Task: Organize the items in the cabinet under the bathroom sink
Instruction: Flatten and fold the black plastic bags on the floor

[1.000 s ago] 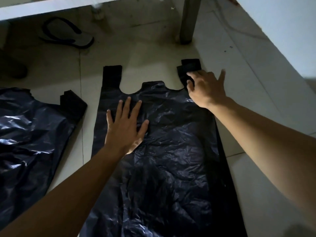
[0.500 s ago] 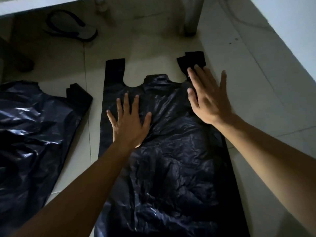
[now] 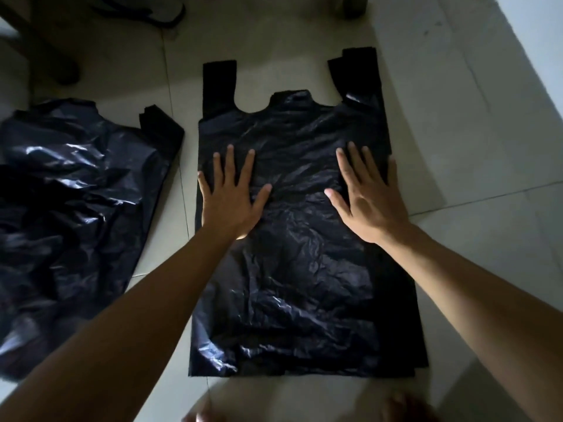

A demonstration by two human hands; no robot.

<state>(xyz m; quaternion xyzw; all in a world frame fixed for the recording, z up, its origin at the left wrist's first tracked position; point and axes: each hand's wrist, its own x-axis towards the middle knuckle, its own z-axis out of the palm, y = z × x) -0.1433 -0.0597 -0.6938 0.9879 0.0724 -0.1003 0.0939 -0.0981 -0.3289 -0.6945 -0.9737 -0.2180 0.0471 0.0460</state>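
Observation:
A black plastic carrier bag (image 3: 304, 269) lies flat on the pale tiled floor, its two handles pointing away from me. My left hand (image 3: 231, 196) rests palm down on the bag's upper left part, fingers spread. My right hand (image 3: 368, 196) presses flat on the upper right part, near the bag's right edge, fingers spread too. Neither hand holds anything. A pile of crumpled black plastic bags (image 3: 70, 214) lies on the floor to the left, apart from the flat one.
A sandal (image 3: 146, 10) lies at the top left. A dark furniture leg (image 3: 51, 47) stands at the far left, and another leg (image 3: 353, 6) at the top. A pale wall (image 3: 536, 38) runs along the right. My toes (image 3: 402, 406) show at the bottom edge.
My right hand slid from the bag's right handle down toward me onto the bag's body. My left hand stayed flat on the bag. The view tilted down, showing the bag's bottom edge.

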